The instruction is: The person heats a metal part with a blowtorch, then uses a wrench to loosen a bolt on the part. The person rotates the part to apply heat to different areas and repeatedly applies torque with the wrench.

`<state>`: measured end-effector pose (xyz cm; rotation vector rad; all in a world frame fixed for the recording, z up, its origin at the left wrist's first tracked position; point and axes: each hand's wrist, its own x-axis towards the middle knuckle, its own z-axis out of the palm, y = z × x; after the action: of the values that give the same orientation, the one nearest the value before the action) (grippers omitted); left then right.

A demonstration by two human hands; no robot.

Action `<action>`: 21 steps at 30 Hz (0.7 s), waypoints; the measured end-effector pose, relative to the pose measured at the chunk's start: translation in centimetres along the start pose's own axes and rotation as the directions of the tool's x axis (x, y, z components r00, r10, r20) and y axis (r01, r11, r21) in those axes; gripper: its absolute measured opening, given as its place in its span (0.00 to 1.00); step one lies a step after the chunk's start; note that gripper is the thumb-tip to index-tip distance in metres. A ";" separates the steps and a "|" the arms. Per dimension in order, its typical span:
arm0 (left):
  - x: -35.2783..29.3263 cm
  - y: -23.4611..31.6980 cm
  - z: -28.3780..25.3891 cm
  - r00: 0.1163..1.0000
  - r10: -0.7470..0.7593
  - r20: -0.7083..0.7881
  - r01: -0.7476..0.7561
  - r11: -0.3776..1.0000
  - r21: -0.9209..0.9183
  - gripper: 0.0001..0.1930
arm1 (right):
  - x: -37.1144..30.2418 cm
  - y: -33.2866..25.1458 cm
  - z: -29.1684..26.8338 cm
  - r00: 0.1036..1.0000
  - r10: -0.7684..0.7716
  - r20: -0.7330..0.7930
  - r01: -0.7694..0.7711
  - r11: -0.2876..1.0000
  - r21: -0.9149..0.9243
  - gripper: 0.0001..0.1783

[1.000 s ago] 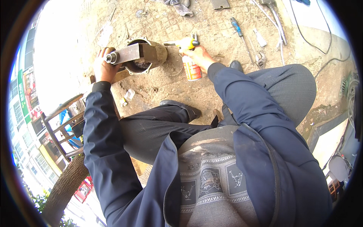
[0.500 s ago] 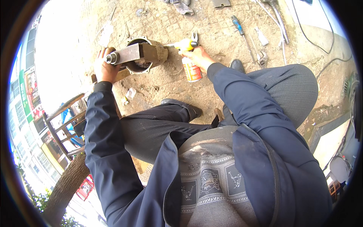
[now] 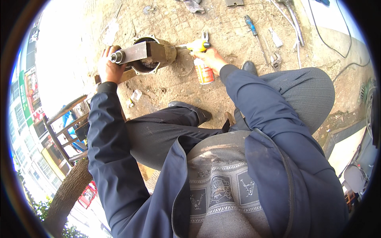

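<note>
My right hand (image 3: pixel 210 58) is closed around a gas torch with a yellow head (image 3: pixel 197 45) and a red-and-white canister (image 3: pixel 204 73). The torch nozzle points left, close to the outside of a round metal housing (image 3: pixel 170 54). No flame can be made out. Across the housing's open mouth lies a flat metal bar (image 3: pixel 136 52) with a block at one end and a round shaft piece (image 3: pixel 118 57) at the other. Behind that shaft end my left hand (image 3: pixel 110 68) is closed at the near end of the assembly; its fingers are partly hidden by the metal.
Pliers (image 3: pixel 205 36) show just beyond the torch. A blue-handled screwdriver (image 3: pixel 251 25), an adjustable wrench (image 3: pixel 276 61) and metal rods (image 3: pixel 293 18) lie on the ground at right. A wooden ladder-like frame (image 3: pixel 59 133) and tree trunk (image 3: pixel 71 188) stand left. A grey cloth (image 3: pixel 193 5) lies far off.
The torch in my right hand has shifted slightly to the right. My left hand and the metal housing stay nearly in place.
</note>
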<state>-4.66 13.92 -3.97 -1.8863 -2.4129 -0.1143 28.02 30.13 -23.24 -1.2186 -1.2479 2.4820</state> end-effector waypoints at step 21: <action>0.0 0.4 -0.3 1.000 -0.008 0.003 0.008 1.000 0.013 0.26 | -1.1 -0.8 -0.3 0.994 -0.025 0.105 0.013 0.993 0.119 0.20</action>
<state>-4.26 14.01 -3.67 -1.8739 -2.4173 -0.0960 28.75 30.37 -22.07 -1.0553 -1.1104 2.5961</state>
